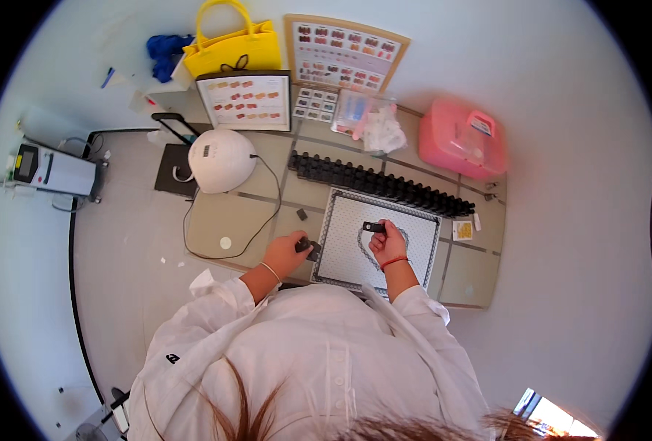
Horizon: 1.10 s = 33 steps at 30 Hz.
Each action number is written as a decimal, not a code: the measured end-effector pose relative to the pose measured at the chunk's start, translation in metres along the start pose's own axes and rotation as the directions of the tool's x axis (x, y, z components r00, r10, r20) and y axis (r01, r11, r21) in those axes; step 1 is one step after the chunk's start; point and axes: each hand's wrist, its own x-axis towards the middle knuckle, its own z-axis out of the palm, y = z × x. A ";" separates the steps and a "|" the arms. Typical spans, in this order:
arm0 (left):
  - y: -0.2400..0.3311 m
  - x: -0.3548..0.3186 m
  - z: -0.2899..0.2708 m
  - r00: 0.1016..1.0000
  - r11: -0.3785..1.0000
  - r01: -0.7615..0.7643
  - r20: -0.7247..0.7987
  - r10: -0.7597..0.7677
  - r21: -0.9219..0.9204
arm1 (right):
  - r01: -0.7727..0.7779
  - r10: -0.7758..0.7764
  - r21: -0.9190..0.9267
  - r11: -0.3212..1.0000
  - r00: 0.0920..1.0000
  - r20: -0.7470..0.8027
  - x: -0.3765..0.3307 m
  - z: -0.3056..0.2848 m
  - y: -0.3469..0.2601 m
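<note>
Small dark bottle [374, 227] being pinched in my right hand [389, 245] over the dotted mat [414, 224]; my left hand [289, 252] is gripping its dark cap [308, 247] at the mat's edge, so I'm judging level, steady hands avoid drips.

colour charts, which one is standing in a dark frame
The nearer colour chart, in front of the yellow bag; the other chart has a light wooden frame.
</note>
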 end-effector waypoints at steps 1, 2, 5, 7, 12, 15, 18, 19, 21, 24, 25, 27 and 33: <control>0.006 0.004 0.004 0.996 0.979 -0.094 0.014 0.093 0.180 | -0.075 0.075 0.108 0.991 0.997 0.011 -0.007 -0.002 -0.005; 0.009 0.009 0.009 0.988 0.959 -0.144 0.087 0.126 0.244 | -0.115 0.108 0.163 0.980 0.993 0.047 -0.009 -0.008 -0.007; 0.013 0.021 0.022 0.950 0.881 -0.272 0.254 0.182 0.386 | -0.194 0.170 0.269 0.943 0.979 0.110 -0.023 -0.012 -0.012; 0.017 0.027 0.031 0.931 0.842 -0.318 0.311 0.191 0.435 | -0.180 0.141 0.252 0.951 0.976 0.165 -0.030 -0.016 -0.012; 0.024 0.033 0.046 0.898 0.796 -0.368 0.405 0.171 0.480 | -0.188 0.138 0.257 0.948 0.970 0.202 -0.041 -0.027 -0.017; 0.028 0.034 0.050 0.892 0.788 -0.372 0.423 0.158 0.491 | -0.180 0.134 0.260 0.949 0.973 0.187 -0.044 -0.033 -0.019; 0.026 0.032 0.052 0.899 0.794 -0.373 0.399 0.180 0.481 | -0.167 0.130 0.254 0.953 0.979 0.158 -0.048 -0.032 -0.021; 0.027 0.033 0.050 0.902 0.795 -0.377 0.385 0.197 0.476 | -0.170 0.133 0.258 0.951 0.979 0.157 -0.048 -0.032 -0.023; 0.029 0.032 0.047 0.902 0.811 -0.360 0.394 0.176 0.461 | -0.178 0.140 0.264 0.948 0.978 0.157 -0.049 -0.034 -0.026; 0.028 0.026 0.042 0.905 0.839 -0.334 0.394 0.159 0.430 | -0.163 0.134 0.249 0.955 0.982 0.133 -0.055 -0.025 -0.034; 0.029 0.025 0.040 0.905 0.847 -0.332 0.394 0.161 0.416 | -0.155 0.118 0.263 0.952 0.982 0.150 -0.055 -0.027 -0.035; 0.033 0.020 0.035 0.911 0.861 -0.304 0.388 0.138 0.407 | -0.139 0.087 0.290 0.947 0.979 0.184 -0.055 -0.030 -0.036; 0.041 0.008 0.029 0.971 0.953 -0.185 0.193 0.139 0.240 | -0.153 0.027 0.311 0.938 0.927 0.374 -0.055 -0.046 -0.048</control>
